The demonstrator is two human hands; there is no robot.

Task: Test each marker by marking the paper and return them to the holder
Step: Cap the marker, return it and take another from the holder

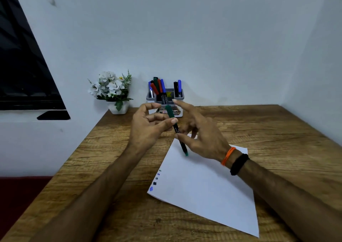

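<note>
Window: a dark pane [22,60] fills the far left.
Flowers: a white pot of white flowers [112,91] stands at the counter's back left corner, against the wall.
Left hand: the left hand [148,127] is raised above the counter [277,130], fingers curled, thumb and fingertips pinching the green cap end of the marker.
Marker: the green marker [175,128] slants down to the right, its tip just above the paper's far end.
Holder: the grey holder [164,101] stands at the back, behind both hands, with red, green, blue and black markers upright in it.
Right hand: the right hand [201,134] pinches the marker's dark barrel, index finger stretched out; orange and black bands circle the wrist.
Paper: the white sheet [207,186] lies at an angle, with small blue and dark marks along its left edge.
</note>
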